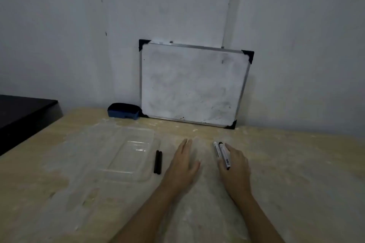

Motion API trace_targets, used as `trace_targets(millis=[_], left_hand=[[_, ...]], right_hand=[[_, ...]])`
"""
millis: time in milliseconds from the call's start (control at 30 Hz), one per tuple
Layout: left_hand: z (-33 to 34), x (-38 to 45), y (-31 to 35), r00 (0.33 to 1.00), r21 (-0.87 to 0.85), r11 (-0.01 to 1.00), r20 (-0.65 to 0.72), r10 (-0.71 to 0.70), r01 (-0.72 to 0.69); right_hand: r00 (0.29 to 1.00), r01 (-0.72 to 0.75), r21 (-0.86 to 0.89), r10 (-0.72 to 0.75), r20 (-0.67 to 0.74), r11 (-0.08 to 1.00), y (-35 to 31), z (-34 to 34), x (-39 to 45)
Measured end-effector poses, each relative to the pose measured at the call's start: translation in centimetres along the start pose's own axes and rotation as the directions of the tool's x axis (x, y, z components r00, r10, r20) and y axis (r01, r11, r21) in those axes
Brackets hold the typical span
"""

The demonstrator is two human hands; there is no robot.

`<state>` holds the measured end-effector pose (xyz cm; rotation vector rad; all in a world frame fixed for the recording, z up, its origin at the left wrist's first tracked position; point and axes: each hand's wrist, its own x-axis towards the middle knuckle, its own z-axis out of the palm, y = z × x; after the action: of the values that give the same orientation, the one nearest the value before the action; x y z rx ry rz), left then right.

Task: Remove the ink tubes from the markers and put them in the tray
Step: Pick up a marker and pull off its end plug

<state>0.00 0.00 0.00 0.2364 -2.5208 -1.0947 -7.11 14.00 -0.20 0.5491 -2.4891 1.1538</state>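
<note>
Two white markers with black ends lie side by side on the table: one marker (216, 149) and a second marker (224, 155) to its right. My right hand (236, 165) rests flat beside them, its fingers touching the nearer marker without gripping it. My left hand (182, 163) lies flat and open on the table between the markers and two thin black tubes (158, 162). These tubes lie side by side just right of a clear plastic tray (126, 152), which holds nothing.
A small whiteboard (191, 83) leans against the wall at the back of the wooden table (296, 163). A blue eraser (123, 111) sits left of the whiteboard. A dark surface (21, 112) stands beyond the table's left edge.
</note>
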Motion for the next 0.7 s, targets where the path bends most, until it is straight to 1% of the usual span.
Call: trace_targets(millis=[67,100,200,300,433,600,700], left_hand=[[0.2,0.3,-0.2,1.0,-0.014,1.0,-0.016,-0.018,0.017],[0.3,0.2,-0.3,0.999,-0.01,0.999,-0.02,-0.033,0.033],[0.4,0.1,-0.6,0.997,-0.028,0.997,-0.032,-0.069,0.069],[0.4,0.2,-0.9,0.997,-0.028,0.997,-0.019,-0.073,0.073],[0.5,0.4,-1.0,0.999,-0.006,0.999,0.004,-0.047,0.047],[0.5,0.7,-1.2,0.999,-0.01,1.0,-0.022,-0.027,0.027],[0.5,1.0,-1.4,0.998,-0.076,0.997,-0.067,-0.006,0.001]], right_hand=[[0.997,0.009,-0.033,-0.011,-0.071,0.999,-0.1,0.1,0.0],[0.996,0.002,-0.057,-0.006,-0.083,0.998,-0.1,0.2,-0.1],[0.995,-0.05,-0.144,0.037,-0.089,0.988,-0.6,0.4,-0.3],[0.995,-0.059,-0.229,0.037,-0.097,0.972,-0.4,0.6,-0.2],[0.992,-0.085,-0.247,0.058,-0.114,0.965,0.1,1.0,0.0],[0.993,-0.108,-0.317,0.086,-0.08,0.942,-0.2,0.8,0.2],[0.991,-0.086,-0.277,0.053,-0.124,0.957,-0.4,0.7,0.4]])
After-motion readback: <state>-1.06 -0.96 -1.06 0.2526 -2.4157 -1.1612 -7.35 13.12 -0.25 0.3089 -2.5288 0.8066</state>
